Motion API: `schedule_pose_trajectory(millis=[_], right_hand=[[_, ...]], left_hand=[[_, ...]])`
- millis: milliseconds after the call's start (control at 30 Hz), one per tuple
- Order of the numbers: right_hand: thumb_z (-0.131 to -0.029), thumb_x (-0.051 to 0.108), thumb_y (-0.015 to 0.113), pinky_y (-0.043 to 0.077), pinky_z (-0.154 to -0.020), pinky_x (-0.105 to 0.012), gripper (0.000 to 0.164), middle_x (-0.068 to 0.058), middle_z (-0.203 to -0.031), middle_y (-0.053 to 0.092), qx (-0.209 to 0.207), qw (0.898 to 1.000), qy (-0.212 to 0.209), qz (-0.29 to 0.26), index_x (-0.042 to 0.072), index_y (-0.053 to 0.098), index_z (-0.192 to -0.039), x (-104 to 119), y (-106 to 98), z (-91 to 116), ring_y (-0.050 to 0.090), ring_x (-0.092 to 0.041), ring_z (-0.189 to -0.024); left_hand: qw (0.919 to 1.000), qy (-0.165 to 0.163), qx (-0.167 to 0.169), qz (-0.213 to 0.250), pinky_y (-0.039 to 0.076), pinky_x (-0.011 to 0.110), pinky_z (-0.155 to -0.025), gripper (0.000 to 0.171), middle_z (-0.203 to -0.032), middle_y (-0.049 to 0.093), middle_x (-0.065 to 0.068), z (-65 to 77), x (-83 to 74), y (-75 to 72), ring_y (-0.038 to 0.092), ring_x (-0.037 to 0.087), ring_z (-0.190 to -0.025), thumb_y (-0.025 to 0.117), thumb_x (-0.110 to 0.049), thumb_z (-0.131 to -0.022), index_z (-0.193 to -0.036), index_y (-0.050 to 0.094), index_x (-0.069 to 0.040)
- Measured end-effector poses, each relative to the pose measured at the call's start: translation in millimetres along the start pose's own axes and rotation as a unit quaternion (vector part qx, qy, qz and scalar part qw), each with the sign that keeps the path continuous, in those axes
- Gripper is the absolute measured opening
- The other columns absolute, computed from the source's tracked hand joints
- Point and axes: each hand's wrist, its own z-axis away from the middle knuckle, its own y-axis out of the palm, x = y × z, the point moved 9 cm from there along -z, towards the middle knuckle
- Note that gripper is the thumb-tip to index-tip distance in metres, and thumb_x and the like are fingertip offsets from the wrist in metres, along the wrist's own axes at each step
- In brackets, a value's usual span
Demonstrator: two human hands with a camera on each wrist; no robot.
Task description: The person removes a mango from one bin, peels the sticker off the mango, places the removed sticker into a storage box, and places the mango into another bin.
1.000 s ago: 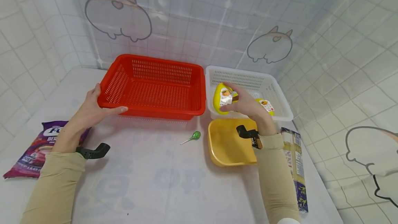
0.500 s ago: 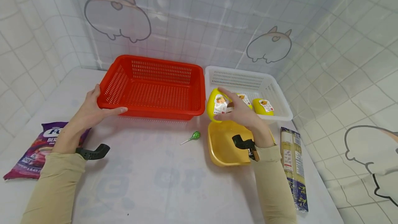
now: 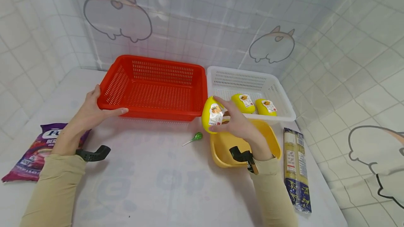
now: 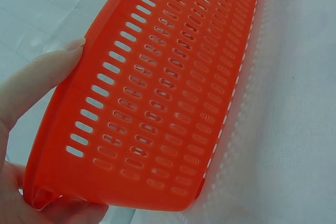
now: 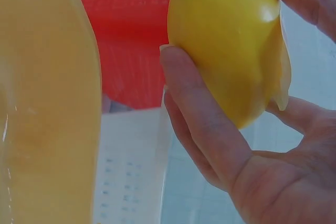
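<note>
Two yellow packs [image 3: 242,102] remain in the white basket [image 3: 284,115] at the table's far right; the third yellow pack [image 3: 212,115] has just come out of it. Over the last second the right hand [image 3: 238,123] has carried that pack from above the white basket's near wall leftward and toward the person, so it now hangs over the left rim of the yellow tray [image 3: 274,142], close to the red basket [image 3: 151,88]. Its fingers [image 5: 210,129] are curled round the pack, thumb on one side. The left hand [image 3: 89,109] has not moved: thumb and fingers clasp the red basket's near left corner. Judging by the drift, the pack is headed either for the tray or the red basket. A green lollipop [image 3: 197,137] lies on the table just left of the tray.
</note>
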Motion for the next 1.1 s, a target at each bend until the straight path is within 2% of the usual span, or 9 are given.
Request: schedule_pose_trajectory(millis=[267,633,900,1100], right_hand=[[-0.078,0.024,0.086,0.056,-0.094,-0.033,0.095,0.004,-0.143,0.038,0.023,1.000,0.002,-0.009,0.042,0.032,-0.154,7,21,7,0.048,-0.025,-0.120],[-0.078,0.015,0.086,0.059,-0.086,-0.029,0.093,-0.001,-0.136,0.042,0.046,0.998,-0.037,-0.037,0.035,0.036,-0.154,20,50,14,0.048,-0.023,-0.115],[-0.078,0.013,0.087,0.058,-0.082,-0.027,0.095,-0.006,-0.142,0.038,0.063,0.994,-0.083,-0.040,0.026,0.034,-0.156,28,66,16,0.051,-0.024,-0.106],[-0.077,0.015,0.088,0.058,-0.084,-0.026,0.096,-0.005,-0.140,0.039,0.074,0.994,-0.076,-0.037,0.028,0.034,-0.156,32,77,19,0.051,-0.021,-0.114]], left_hand=[[1.0000,0.004,-0.002,0.004,0.029,0.078,-0.102,0.133,-0.163,-0.009,0.029,-0.3,-0.3,0.1,0.020,0.053,-0.136,0.073,-0.063,-0.080,-0.155,-0.025,-0.013],[1.0000,0.003,-0.003,-0.001,0.029,0.078,-0.101,0.133,-0.162,-0.011,0.030,-1.1,1.2,0.3,0.020,0.055,-0.136,0.072,-0.063,-0.081,-0.154,-0.025,-0.011],[1.0000,0.006,-0.007,0.003,0.028,0.078,-0.103,0.132,-0.162,-0.008,0.030,-0.3,1.3,0.8,0.021,0.054,-0.136,0.073,-0.062,-0.081,-0.155,-0.024,-0.011],[0.9998,0.012,-0.011,0.009,0.029,0.077,-0.103,0.131,-0.162,-0.001,0.032,-1.3,0.9,0.5,0.022,0.052,-0.135,0.073,-0.061,-0.081,-0.156,-0.022,-0.011]])
